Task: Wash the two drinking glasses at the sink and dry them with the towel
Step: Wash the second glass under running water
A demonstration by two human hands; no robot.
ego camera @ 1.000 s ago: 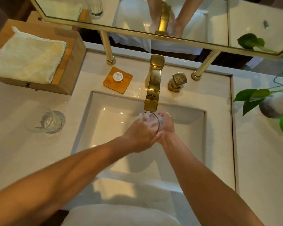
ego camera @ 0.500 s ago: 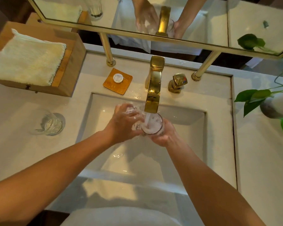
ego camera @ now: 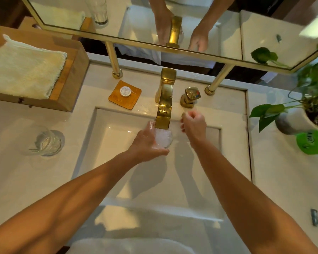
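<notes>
The left hand [ego camera: 147, 142] now holds the glass [ego camera: 163, 138] alone, its grip wrapped round the wall, mouth up under the spout [ego camera: 162, 121] and full of frothing water. Half a second ago the right hand cupped the glass from below; it has since let go. The right hand [ego camera: 193, 125], just right of the grip, is loosely curled, holds nothing, and sits close below the tap handle [ego camera: 190, 96]. That suggests rinsing is ending and the water is about to be shut off. Well left of the grip the second glass [ego camera: 46, 142] stands on the worktop [ego camera: 11, 171]. Beyond it, further back and left, the towel [ego camera: 24, 70] lies folded on a wooden box [ego camera: 72, 85]; drying is not yet begun.
</notes>
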